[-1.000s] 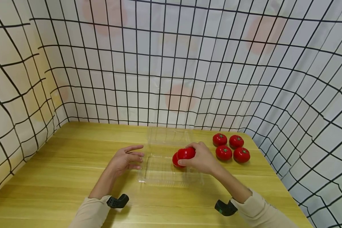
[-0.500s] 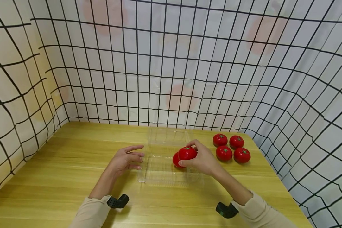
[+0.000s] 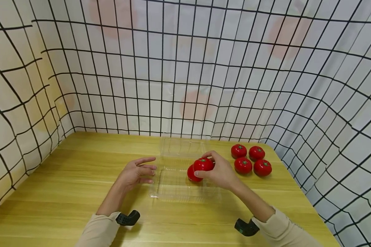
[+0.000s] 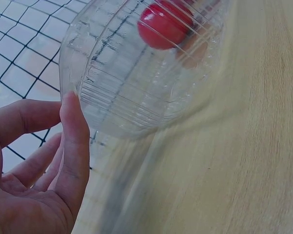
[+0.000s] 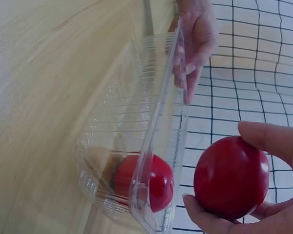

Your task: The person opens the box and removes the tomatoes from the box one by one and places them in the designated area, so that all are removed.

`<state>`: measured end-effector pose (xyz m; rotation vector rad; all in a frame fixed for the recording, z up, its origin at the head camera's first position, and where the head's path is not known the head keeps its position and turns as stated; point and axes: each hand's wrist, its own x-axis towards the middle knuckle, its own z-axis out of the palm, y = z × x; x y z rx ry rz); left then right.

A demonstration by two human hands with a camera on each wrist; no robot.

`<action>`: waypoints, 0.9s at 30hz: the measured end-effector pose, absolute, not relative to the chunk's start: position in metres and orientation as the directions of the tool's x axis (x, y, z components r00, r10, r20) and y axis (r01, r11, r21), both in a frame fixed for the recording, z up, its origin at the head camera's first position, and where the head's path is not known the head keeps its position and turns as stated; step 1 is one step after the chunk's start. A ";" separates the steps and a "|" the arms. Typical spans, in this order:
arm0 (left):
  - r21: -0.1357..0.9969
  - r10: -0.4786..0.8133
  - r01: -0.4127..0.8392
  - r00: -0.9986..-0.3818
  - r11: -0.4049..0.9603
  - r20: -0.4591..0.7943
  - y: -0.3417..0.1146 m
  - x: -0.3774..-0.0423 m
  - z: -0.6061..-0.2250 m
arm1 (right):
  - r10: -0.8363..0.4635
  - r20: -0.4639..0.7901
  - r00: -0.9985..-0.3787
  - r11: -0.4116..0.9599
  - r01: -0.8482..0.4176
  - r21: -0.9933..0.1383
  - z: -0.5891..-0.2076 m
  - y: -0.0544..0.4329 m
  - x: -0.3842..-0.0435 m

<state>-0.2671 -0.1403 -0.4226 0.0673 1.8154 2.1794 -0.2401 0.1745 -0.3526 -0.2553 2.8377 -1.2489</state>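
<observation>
My right hand [image 3: 219, 173] holds a red tomato [image 3: 203, 164] between thumb and fingers, over the right part of a clear plastic clamshell container [image 3: 173, 183]. In the right wrist view, the held tomato [image 5: 231, 178] is apart from the container's rim. A second tomato [image 5: 161, 183] sits inside the container, partly hidden behind the held one in the head view. My left hand [image 3: 137, 174] is at the container's left side, fingers spread and relaxed. Its fingertips [image 4: 71, 105] are right at the clear rim in the left wrist view.
Several tomatoes [image 3: 243, 166] stand grouped at the right back of the wooden table [image 3: 89, 164]. The container's lid [image 3: 183, 147] lies folded open toward the back. A white wall with a black grid [image 3: 188, 72] encloses the table's back and sides.
The right hand has tilted the held tomato so its green top now shows, and has raised it very slightly. The left hand and container have stayed in place.
</observation>
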 end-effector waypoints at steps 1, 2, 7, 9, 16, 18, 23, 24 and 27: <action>0.968 0.263 -0.197 -0.953 -0.153 -0.153 -0.140 -0.267 -0.423 | -0.159 0.035 -0.987 0.660 -0.133 -0.739 -0.352 0.175 -0.241; 0.968 0.263 -0.196 -0.953 -0.155 -0.150 -0.140 -0.267 -0.423 | -0.157 0.034 -0.987 0.660 -0.131 -0.739 -0.351 0.176 -0.241; 0.968 0.257 -0.198 -0.954 -0.155 -0.155 -0.140 -0.268 -0.425 | -0.162 0.041 -0.986 0.677 -0.142 -0.722 -0.348 0.182 -0.242; 0.966 0.254 -0.203 -0.954 -0.157 -0.160 -0.140 -0.269 -0.426 | -0.165 0.046 -0.985 0.685 -0.148 -0.713 -0.347 0.185 -0.241; 0.966 0.255 -0.207 -0.953 -0.157 -0.163 -0.140 -0.269 -0.427 | -0.169 0.060 -0.984 0.727 -0.166 -0.666 -0.346 0.201 -0.239; 0.966 0.255 -0.208 -0.953 -0.156 -0.164 -0.140 -0.269 -0.426 | -0.167 0.060 -0.984 0.746 -0.165 -0.645 -0.346 0.207 -0.240; 0.968 0.256 -0.204 -0.953 -0.147 -0.162 -0.140 -0.268 -0.425 | -0.146 0.061 -0.987 0.764 -0.152 -0.627 -0.346 0.221 -0.242; 0.968 0.256 -0.203 -0.953 -0.145 -0.161 -0.141 -0.268 -0.425 | -0.144 0.063 -0.988 0.767 -0.152 -0.624 -0.345 0.224 -0.242; 0.969 0.256 -0.201 -0.953 -0.144 -0.159 -0.141 -0.268 -0.425 | -0.131 0.062 -0.989 0.777 -0.142 -0.613 -0.343 0.233 -0.243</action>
